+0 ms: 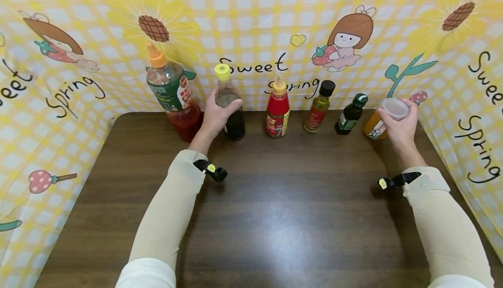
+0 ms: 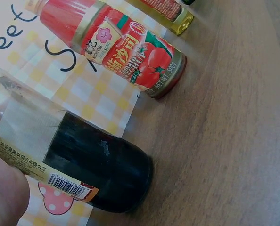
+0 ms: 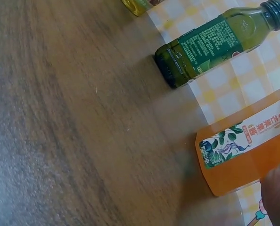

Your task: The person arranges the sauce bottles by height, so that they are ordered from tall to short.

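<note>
My left hand (image 1: 215,115) grips a clear bottle of dark sauce (image 1: 235,124) with a yellow cap, thumb across its front. In the left wrist view, the bottle's dark lower half and barcode label show beside the palm. At the far right of the row, my right hand (image 1: 401,128) holds an orange bottle (image 1: 372,126) near its pale, translucent lid. The right wrist view shows its leafy white label and orange base. Both bottles stand at the table's back edge. A tomato ketchup bottle (image 2: 135,56) is next to the dark sauce, and a green bottle (image 3: 210,47) is near the orange one.
A large bottle of red sauce (image 1: 173,91) with an orange nozzle stands left of my left hand. A small bottle of yellowish oil (image 1: 317,111) with a black cap stands between the ketchup and the green bottle. Checkered cloth (image 1: 243,12) walls the brown table (image 1: 275,200) at back and sides.
</note>
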{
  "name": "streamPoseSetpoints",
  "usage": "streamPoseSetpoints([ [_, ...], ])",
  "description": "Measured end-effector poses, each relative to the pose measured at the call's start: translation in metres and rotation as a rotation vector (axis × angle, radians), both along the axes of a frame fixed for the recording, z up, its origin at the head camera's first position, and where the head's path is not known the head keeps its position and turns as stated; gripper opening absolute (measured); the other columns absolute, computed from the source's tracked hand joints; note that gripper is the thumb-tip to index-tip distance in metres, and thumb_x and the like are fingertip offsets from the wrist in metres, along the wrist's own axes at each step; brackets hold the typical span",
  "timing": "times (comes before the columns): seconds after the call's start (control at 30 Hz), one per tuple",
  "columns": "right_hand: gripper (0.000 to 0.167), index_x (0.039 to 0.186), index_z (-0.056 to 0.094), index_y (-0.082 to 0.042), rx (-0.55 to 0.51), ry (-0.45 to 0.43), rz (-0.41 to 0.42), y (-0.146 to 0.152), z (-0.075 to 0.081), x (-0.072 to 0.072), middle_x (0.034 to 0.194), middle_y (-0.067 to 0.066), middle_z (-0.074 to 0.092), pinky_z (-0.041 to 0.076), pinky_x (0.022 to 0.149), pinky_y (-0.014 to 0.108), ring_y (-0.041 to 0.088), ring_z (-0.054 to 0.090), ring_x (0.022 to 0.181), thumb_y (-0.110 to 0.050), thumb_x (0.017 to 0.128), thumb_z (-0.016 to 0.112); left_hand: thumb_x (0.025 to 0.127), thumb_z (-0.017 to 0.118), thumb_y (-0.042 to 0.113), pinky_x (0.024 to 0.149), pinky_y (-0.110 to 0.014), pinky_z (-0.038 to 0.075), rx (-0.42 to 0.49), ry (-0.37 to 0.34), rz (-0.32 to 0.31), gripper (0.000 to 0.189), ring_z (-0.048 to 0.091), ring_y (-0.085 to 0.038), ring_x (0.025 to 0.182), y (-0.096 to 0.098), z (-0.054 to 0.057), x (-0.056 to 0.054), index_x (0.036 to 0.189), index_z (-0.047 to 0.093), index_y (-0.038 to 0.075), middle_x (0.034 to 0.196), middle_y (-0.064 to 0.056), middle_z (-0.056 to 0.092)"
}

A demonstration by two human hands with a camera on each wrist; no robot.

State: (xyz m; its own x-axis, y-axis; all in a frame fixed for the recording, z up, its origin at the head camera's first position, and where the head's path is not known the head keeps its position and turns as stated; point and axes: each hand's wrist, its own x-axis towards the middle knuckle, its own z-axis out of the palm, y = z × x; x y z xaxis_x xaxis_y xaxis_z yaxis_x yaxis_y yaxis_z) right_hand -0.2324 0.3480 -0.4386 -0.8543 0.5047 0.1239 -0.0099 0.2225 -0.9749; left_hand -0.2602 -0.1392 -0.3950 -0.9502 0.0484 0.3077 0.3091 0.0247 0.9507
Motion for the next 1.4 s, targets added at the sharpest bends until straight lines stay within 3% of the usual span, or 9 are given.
streamPoseSetpoints([
  [0.13, 0.068, 0.144, 0.042, -0.018, 0.013, -0.009, 0.011, 0.000, -0.003, -0.005, 0.127, -0.005, 0.043, 0.041, 0.096, 0.027, 0.010, 0.045, 0.113, -0.016, 0.087, 0.079, 0.088, 0.075, 0.007, 0.102, -0.032, 0.042, 0.004, -0.006, -0.007, 0.044, 0.056, -0.017, 0.112, 0.001, 0.012, 0.011, 0.127, 0.055, 0.000, 0.114, -0.006, 0.063],
  [0.27, 0.070, 0.145, 0.040, -0.017, 0.037, -0.018, 0.022, 0.002, -0.005, -0.009, 0.128, -0.006, 0.042, 0.041, 0.094, 0.026, 0.009, 0.044, 0.113, -0.019, 0.087, 0.079, 0.088, 0.075, 0.008, 0.101, -0.031, 0.042, -0.003, -0.018, -0.001, 0.044, 0.055, -0.016, 0.112, 0.001, 0.014, 0.013, 0.127, 0.055, -0.001, 0.114, -0.006, 0.062],
  [0.4, 0.072, 0.146, 0.038, -0.017, 0.062, -0.021, 0.031, 0.004, -0.005, -0.011, 0.129, -0.005, 0.042, 0.041, 0.096, 0.027, 0.009, 0.044, 0.114, -0.022, 0.088, 0.079, 0.088, 0.074, 0.006, 0.101, -0.031, 0.042, 0.007, -0.012, -0.001, 0.049, 0.055, -0.016, 0.111, 0.000, 0.003, 0.003, 0.130, 0.052, -0.005, 0.116, -0.012, 0.061],
  [0.5, 0.073, 0.147, 0.036, -0.018, 0.074, -0.038, 0.033, 0.006, -0.004, -0.011, 0.131, -0.005, 0.041, 0.040, 0.096, 0.027, 0.009, 0.044, 0.115, -0.024, 0.088, 0.079, 0.088, 0.075, 0.008, 0.102, -0.032, 0.041, 0.004, -0.017, -0.007, 0.050, 0.055, -0.018, 0.114, -0.001, -0.006, -0.005, 0.131, 0.052, -0.002, 0.117, -0.009, 0.062],
  [0.67, 0.076, 0.149, 0.032, -0.020, 0.102, -0.094, 0.059, 0.009, -0.001, -0.008, 0.136, -0.004, 0.039, 0.039, 0.097, 0.027, 0.009, 0.042, 0.116, -0.031, 0.089, 0.078, 0.089, 0.077, 0.014, 0.106, -0.036, 0.038, -0.028, -0.032, -0.012, 0.048, 0.053, -0.019, 0.119, -0.003, -0.008, -0.008, 0.131, 0.054, 0.006, 0.117, -0.001, 0.061],
  [0.97, 0.085, 0.155, 0.025, -0.018, 0.189, -0.193, 0.099, 0.011, 0.002, -0.008, 0.146, 0.006, 0.037, 0.039, 0.103, 0.031, 0.014, 0.041, 0.121, -0.042, 0.090, 0.075, 0.090, 0.078, 0.020, 0.106, -0.036, 0.040, -0.110, -0.027, -0.016, 0.050, 0.054, -0.018, 0.121, -0.007, -0.007, -0.008, 0.132, 0.054, 0.009, 0.120, -0.006, 0.062],
  [1.27, 0.091, 0.157, 0.017, -0.008, 0.291, -0.231, 0.186, 0.017, 0.005, 0.000, 0.149, 0.018, 0.034, 0.039, 0.101, 0.033, 0.026, 0.041, 0.123, -0.048, 0.094, 0.068, 0.089, 0.078, 0.038, 0.114, -0.048, 0.032, -0.285, -0.147, 0.023, 0.078, 0.041, -0.022, 0.138, -0.012, 0.002, -0.005, 0.151, 0.038, 0.012, 0.149, -0.008, 0.045],
  [1.4, 0.091, 0.158, 0.011, -0.005, 0.360, -0.229, 0.254, 0.021, 0.009, 0.005, 0.149, 0.026, 0.032, 0.038, 0.099, 0.035, 0.034, 0.040, 0.125, -0.045, 0.097, 0.065, 0.088, 0.078, 0.041, 0.115, -0.048, 0.032, -0.314, -0.151, 0.047, 0.079, 0.040, -0.024, 0.139, -0.013, 0.004, -0.001, 0.149, 0.037, 0.012, 0.149, -0.010, 0.044],
])
